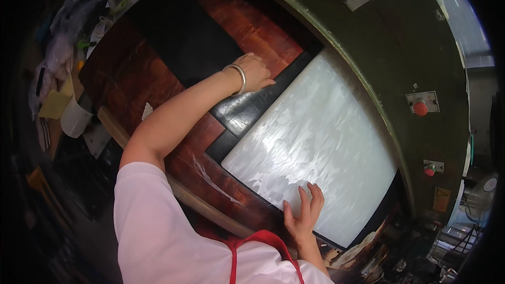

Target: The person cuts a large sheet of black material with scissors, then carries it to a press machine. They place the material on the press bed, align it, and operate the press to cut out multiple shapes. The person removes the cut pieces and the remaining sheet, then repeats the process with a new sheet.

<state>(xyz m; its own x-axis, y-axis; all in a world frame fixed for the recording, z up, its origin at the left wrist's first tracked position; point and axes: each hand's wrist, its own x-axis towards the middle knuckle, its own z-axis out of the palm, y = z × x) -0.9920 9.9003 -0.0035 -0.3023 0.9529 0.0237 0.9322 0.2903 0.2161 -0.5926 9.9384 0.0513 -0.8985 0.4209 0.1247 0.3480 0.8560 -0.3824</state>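
Note:
A large pale, glossy, translucent sheet (315, 142) with a mottled, streaky surface lies slanted in front of me, on top of a black flat piece whose edge shows along its side. My right hand (303, 213) is at the sheet's near edge, its fingers spread and slightly bent, with nothing seen in them. Beyond the sheet's left side my left hand (254, 73), with a silver bangle at the wrist, rests on the black panel (184, 37). Its fingers are curled down and the thumb sticks out; what lies under the fingertips is hidden.
A reddish-brown worn table surface (142, 81) lies around the black panel. On the right curves a dark green machine body (389, 52) with a red button (420, 107) and a smaller green-and-red knob (430, 169). Plastic bags and papers (58, 102) clutter the far left.

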